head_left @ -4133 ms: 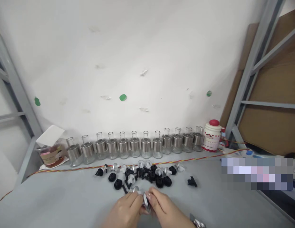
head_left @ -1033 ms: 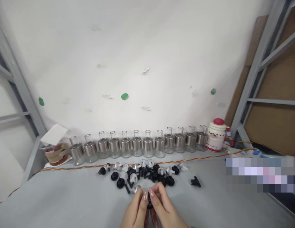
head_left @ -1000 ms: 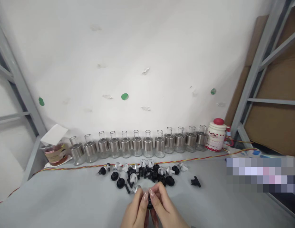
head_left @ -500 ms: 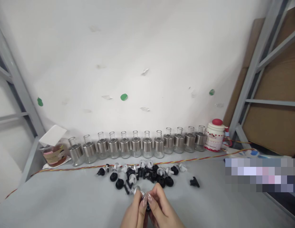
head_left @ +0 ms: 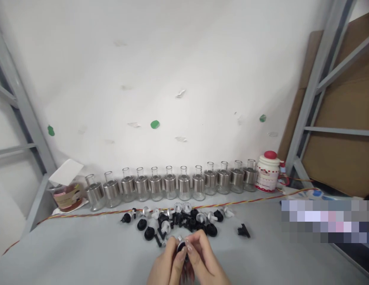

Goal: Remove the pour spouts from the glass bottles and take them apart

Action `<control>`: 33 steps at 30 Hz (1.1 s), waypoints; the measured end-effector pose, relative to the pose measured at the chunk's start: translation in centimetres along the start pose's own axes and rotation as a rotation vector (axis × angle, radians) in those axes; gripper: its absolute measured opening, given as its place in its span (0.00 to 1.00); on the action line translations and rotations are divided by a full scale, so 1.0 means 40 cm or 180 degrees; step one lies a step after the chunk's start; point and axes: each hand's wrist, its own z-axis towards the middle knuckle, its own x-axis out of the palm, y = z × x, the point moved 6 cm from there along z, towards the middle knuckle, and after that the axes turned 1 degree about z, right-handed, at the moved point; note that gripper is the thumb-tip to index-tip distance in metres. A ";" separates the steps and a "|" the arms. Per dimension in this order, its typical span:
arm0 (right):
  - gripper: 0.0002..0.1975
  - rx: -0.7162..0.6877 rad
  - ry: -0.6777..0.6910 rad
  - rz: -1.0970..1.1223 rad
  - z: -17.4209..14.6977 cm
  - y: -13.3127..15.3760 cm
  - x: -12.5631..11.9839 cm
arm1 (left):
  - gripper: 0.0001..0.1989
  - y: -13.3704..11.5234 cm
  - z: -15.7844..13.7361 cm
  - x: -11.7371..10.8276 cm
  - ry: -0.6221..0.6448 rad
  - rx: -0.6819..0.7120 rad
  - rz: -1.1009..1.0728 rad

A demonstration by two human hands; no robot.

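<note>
My left hand (head_left: 165,264) and my right hand (head_left: 204,259) meet at the near edge of the view, both closed on one small round black bottle cap (head_left: 181,246) with a silver rim. Thumbs press on its near side, and the fingers hide much of it. A short pale tip sticks up above the rim. Just beyond the hands lies a loose pile: round black caps (head_left: 149,233), silver-and-white stemmed pieces (head_left: 165,227) and small black stick-like parts (head_left: 158,240).
A row of several glass bottles (head_left: 184,183) with metal sleeves stands along the wall. A yellow-red cord (head_left: 113,213) runs in front of them. A white jar (head_left: 266,174) with a red lid is at right, a plastic tub (head_left: 68,198) at left. One black piece (head_left: 243,230) lies apart.
The cap has turned between my fingers, so its silver rim and pale tip now show above my thumbs. Both hands stay together in nearly the same place. The view has tilted slightly.
</note>
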 end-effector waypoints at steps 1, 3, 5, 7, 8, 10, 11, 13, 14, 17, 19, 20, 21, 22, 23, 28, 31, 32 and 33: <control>0.21 0.0000 -0.0048 0.0029 -0.001 0.007 -0.003 | 0.17 -0.003 0.003 -0.001 0.0063 0.0104 0.0101; 0.20 -0.0016 -0.0086 0.0099 -0.003 0.021 -0.008 | 0.16 -0.011 0.008 -0.009 0.0132 0.0396 0.0408; 0.19 -0.0055 -0.0118 0.0139 -0.003 0.035 -0.016 | 0.14 -0.015 0.008 -0.019 0.0109 0.0724 0.0824; 0.18 -0.0125 -0.0166 0.0154 -0.003 0.048 -0.024 | 0.10 -0.014 0.006 -0.024 0.0091 0.1003 0.1183; 0.18 -0.0163 -0.0198 0.0143 -0.004 0.052 -0.028 | 0.08 -0.011 0.004 -0.025 0.0102 0.1099 0.1317; 0.17 -0.0218 -0.0203 0.0126 -0.007 0.058 -0.029 | 0.07 -0.006 0.000 -0.022 0.0129 0.1278 0.1512; 0.17 -0.0225 -0.0155 0.0130 -0.008 0.058 -0.027 | 0.07 -0.005 -0.002 -0.021 0.0129 0.1364 0.1581; 0.17 -0.0223 0.0010 0.0167 -0.007 0.054 -0.017 | 0.06 -0.005 -0.005 -0.019 0.0093 0.1489 0.1655; 0.17 -0.0223 0.0113 0.0195 -0.006 0.050 -0.012 | 0.06 -0.007 -0.006 -0.019 0.0078 0.1531 0.1648; 0.16 -0.0240 0.0332 0.0176 0.002 0.034 -0.002 | 0.06 -0.008 -0.002 -0.024 0.0004 0.1491 0.1564; 0.17 -0.0242 0.0393 0.0068 0.007 0.021 -0.003 | 0.09 -0.009 0.000 -0.025 -0.0034 0.1400 0.1477; 0.16 -0.0233 0.0401 -0.0014 0.009 0.015 -0.005 | 0.11 -0.008 0.000 -0.024 -0.0033 0.1324 0.1395; 0.16 -0.0232 0.0393 -0.0100 0.009 0.010 -0.007 | 0.12 -0.006 -0.001 -0.021 -0.0025 0.1221 0.1276; 0.16 -0.0232 0.0379 -0.0173 0.008 0.007 -0.009 | 0.13 -0.004 -0.002 -0.017 -0.0004 0.1085 0.1119; 0.16 -0.0230 0.0359 -0.0229 0.006 0.005 -0.010 | 0.14 -0.001 -0.004 -0.013 0.0016 0.0917 0.0928; 0.17 -0.0420 0.0147 -0.0108 -0.011 0.011 -0.010 | 0.18 0.022 -0.017 0.012 0.0101 -0.0059 -0.0003; 0.17 -0.0436 0.0120 -0.0074 -0.008 0.007 -0.009 | 0.20 0.023 -0.014 0.018 0.0123 -0.0339 -0.0316; 0.17 -0.0391 0.0163 -0.0090 -0.005 0.003 -0.008 | 0.21 0.022 -0.012 0.017 0.0121 -0.0401 -0.0407; 0.17 -0.0326 0.0217 -0.0096 -0.001 -0.001 -0.006 | 0.21 0.021 -0.008 0.014 0.0083 -0.0451 -0.0484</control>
